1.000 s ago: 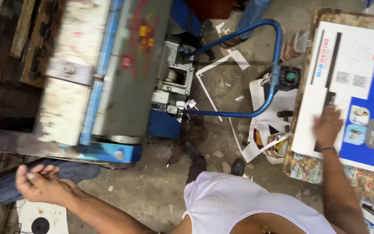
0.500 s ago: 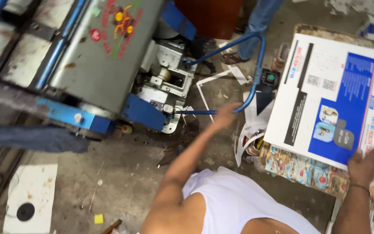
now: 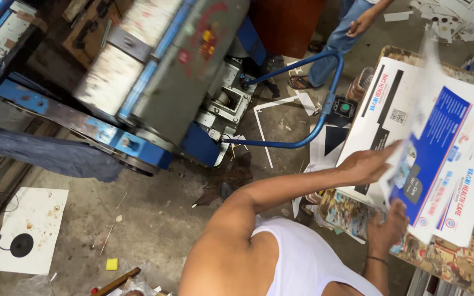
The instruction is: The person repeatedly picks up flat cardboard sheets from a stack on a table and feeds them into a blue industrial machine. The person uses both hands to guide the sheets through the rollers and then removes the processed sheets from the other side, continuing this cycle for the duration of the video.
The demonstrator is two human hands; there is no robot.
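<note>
The left hand (image 3: 366, 164) has come across the body since a moment ago: then it was stretched toward the blue tube frame beside the machine, and a second back it hung low at the left over the floor. Now it is closed on the near edge of the top printed sheet (image 3: 440, 137), fingers curled over the paper. The right hand (image 3: 386, 227), which half a second ago rested flat at the lower corner of the stack, now sits under that same edge with its fingers bent around the sheet's lower corner, a dark band at the wrist.

The sheet itself, white with a blue panel, has risen from the pile; its far part is blurred and curling upward, so it is in motion, no longer lying flat as before. It is held by both hands at its near side, above the stack of printed sheets (image 3: 368, 104) on the counter (image 3: 462, 263), whose patterned covering shows along the near edge.

Judging from this, the work has passed from the machine side to the stack: one sheet is being peeled off the top.

Further out, the blue tube frame (image 3: 325, 104) curves from the grey and blue machine (image 3: 165, 71). Another person's legs (image 3: 336, 44) stand beyond it. A white board (image 3: 28, 227) lies on the floor at the left.
</note>
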